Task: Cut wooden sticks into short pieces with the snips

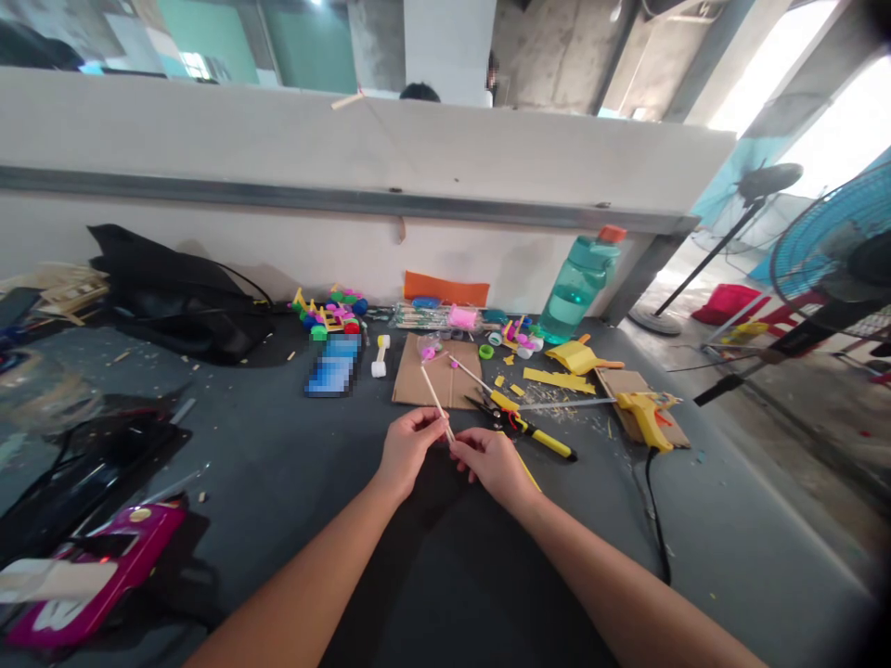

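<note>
A thin, pale wooden stick (435, 390) slants up and away between my hands, over the near edge of a cardboard piece (418, 376). My left hand (409, 450) pinches it partway along with thumb and fingertips. Its lower end is between the fingers of my right hand (491, 461), close to the left fingertips. Whether a second stick lies alongside it there, I cannot tell. Pliers (511, 420) and a yellow-handled cutter (549, 443) lie just beyond my right hand.
A yellow glue gun (647, 417) rests on cardboard at the right, its cord running forward. A teal bottle (574, 288), yellow strips (559, 380) and colourful small parts (330, 315) stand farther back. To the left are a phone (334, 365), a black bag (181, 306) and a magenta device (104, 575).
</note>
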Motion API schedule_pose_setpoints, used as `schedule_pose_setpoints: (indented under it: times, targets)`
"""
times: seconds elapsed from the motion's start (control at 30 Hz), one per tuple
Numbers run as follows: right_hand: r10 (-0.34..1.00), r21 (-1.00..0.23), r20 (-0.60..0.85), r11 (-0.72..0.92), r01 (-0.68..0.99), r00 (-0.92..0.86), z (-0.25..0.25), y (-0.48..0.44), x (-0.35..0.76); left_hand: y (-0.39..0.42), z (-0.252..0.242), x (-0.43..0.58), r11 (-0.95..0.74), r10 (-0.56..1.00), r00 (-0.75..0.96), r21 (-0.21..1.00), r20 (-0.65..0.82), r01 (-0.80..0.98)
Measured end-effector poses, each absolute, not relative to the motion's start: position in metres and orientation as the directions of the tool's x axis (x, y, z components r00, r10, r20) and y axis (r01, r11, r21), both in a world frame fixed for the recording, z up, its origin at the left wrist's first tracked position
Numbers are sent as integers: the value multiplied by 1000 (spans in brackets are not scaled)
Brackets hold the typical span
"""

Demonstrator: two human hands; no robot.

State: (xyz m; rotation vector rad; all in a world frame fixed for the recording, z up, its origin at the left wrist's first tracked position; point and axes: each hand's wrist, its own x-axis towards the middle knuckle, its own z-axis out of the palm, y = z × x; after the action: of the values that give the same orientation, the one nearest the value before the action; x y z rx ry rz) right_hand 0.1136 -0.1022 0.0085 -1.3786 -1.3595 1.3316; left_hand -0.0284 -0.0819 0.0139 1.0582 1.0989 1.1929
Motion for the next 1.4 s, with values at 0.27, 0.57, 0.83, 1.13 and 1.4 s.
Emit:
schedule_pose_setpoints:
  times: [0.27,0.57,0.83,1.13,1.4]
  targets:
    - [965,-974,-225,-221,48,-137,15,-109,110,-86,18,-25,80,991,113,992,-68,-100]
    - [936,-932,-224,-287,-221,-271,18,-110,111,-86,17,-26,111,991,92,982,-98,-152]
    - [975,-986,-111,-132,-98,-190,10,-109,108,-84,13,-27,161,984,103,973,-146,-167]
    - [992,-981,17,41,190,-126,8,-112,110,-85,20,-27,176,977,144,973,-155,-149]
    - [993,-962,62,85,260,-97,8,-116,110,-87,21,-27,167,975,169,979,-146,-117]
